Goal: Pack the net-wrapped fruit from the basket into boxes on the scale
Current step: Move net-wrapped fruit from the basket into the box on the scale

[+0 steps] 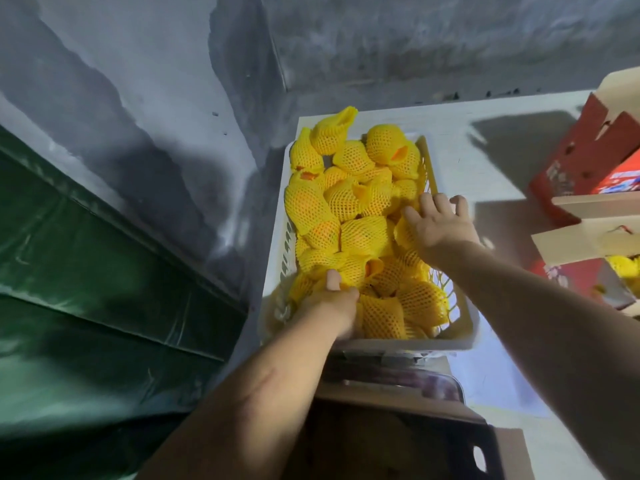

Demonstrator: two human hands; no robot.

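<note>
Head view, L hand point(332, 306) & R hand point(440, 226) on fruit point(360, 233)

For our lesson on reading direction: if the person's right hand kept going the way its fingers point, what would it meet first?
The right hand points away over the basket, so it would probably meet the net-wrapped fruit just beyond its fingertips; depth is unclear.

The print on the red boxes point(581, 168) (white marks) is too blurred to read.
</note>
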